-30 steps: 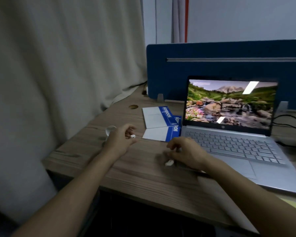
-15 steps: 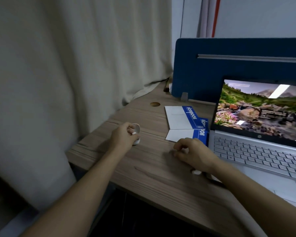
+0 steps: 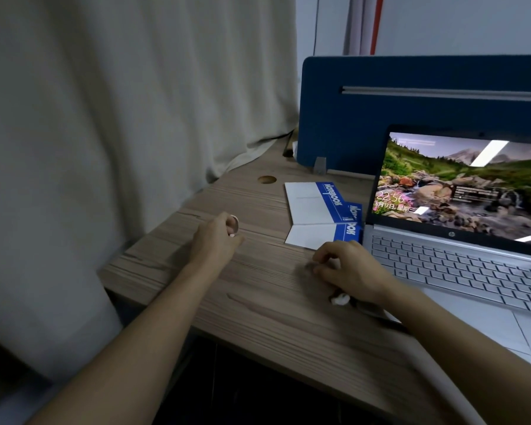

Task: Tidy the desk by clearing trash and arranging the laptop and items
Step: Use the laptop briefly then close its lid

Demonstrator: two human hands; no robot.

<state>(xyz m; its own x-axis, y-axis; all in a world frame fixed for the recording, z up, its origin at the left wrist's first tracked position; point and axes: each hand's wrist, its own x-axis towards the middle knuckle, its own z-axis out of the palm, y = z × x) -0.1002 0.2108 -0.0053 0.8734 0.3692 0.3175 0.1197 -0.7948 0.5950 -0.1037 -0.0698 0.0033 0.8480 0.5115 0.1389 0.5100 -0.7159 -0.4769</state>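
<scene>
Head view. Left hand (image 3: pixel 215 240) on desk (image 3: pixel 258 302), fingers curled round small white round item (image 3: pixel 233 223), partly hidden. Right hand (image 3: pixel 350 271) beside laptop (image 3: pixel 460 271), fingers curled on desk; grasp unclear, white scrap (image 3: pixel 339 300) peeking under wrist. Laptop open, screen lit, at right. 3 notebooks (image 3: pixel 316 207) between left hand and laptop, just beyond right hand. Curtain (image 3: pixel 120 118) left, blue divider (image 3: pixel 411 111) behind.
</scene>
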